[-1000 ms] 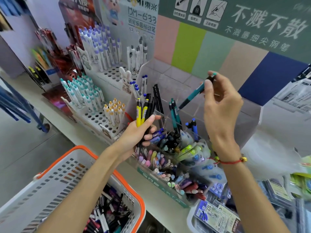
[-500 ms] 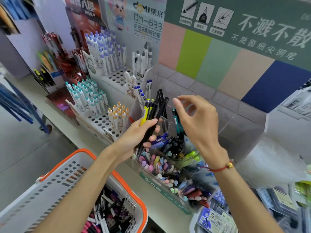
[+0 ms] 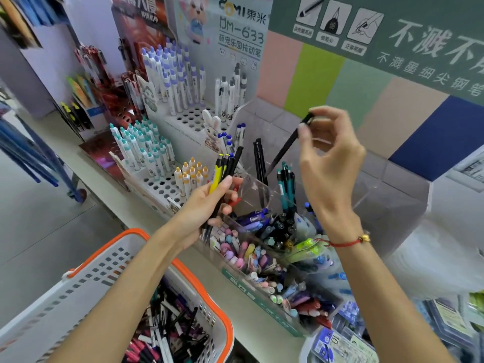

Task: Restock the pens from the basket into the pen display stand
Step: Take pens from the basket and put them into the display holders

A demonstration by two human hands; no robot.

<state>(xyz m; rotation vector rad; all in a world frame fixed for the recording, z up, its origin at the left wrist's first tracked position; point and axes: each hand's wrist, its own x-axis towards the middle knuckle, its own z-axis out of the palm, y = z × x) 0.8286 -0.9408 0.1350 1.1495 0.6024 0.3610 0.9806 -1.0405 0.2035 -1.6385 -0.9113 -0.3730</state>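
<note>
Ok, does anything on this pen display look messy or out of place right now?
Nothing looks damaged or spilled. The front compartments of the clear stand hold pens lying jumbled at mixed angles, unlike the upright rows in the white peg trays. The right hand pinches a black pen tilted above the stand.

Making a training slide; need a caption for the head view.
Right hand lowers black pen toward clear stand; left hand holds more.

A green banner point(image 3: 392, 35) with white Chinese lettering runs above pastel wall panels point(image 3: 327, 82) — and a small rabbit figure point(image 3: 210, 127) stands on the perforated white rack point(image 3: 188, 116).
</note>
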